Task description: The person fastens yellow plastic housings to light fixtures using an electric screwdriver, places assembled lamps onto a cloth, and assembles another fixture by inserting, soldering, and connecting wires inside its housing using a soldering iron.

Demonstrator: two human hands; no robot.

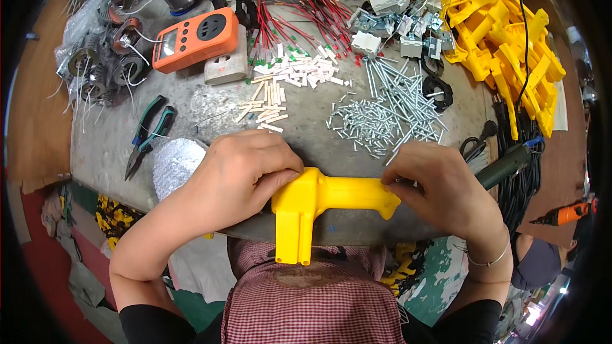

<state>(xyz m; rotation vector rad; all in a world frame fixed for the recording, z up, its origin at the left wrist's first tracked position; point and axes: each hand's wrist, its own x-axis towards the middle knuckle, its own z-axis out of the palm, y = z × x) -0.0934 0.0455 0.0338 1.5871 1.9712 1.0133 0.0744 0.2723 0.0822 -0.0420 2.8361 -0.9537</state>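
**Both hands gripping yellow plastic housing at near table edge**

All positions are being taken from the yellow housing (325, 200), which is sitting at the near edge of the grey table (306, 134), directly in front of the person.

Far left of the housing and further back, green-handled pliers (148, 135) are lying on the table, with an orange meter (196, 39) beyond them.

The left hand (245, 169) is clasping the housing's left end, fingers curled over the top where the body is meeting its downward leg. That leg is hanging toward the person's checked shirt.

The housing's long axis is running left to right, spanning the gap between the two hands; neither hand is nearer, as both are in contact with it.

Behind the housing, small white sleeves (280, 92) and a heap of silver screws (382, 111) are lying on the table.

The right hand (443, 185) is pinching the housing's right end, fingertips closed against its upper edge. Whether something small is being held there cannot be told.

Far right and behind, a pile of matching yellow housings (510, 38) is waiting.
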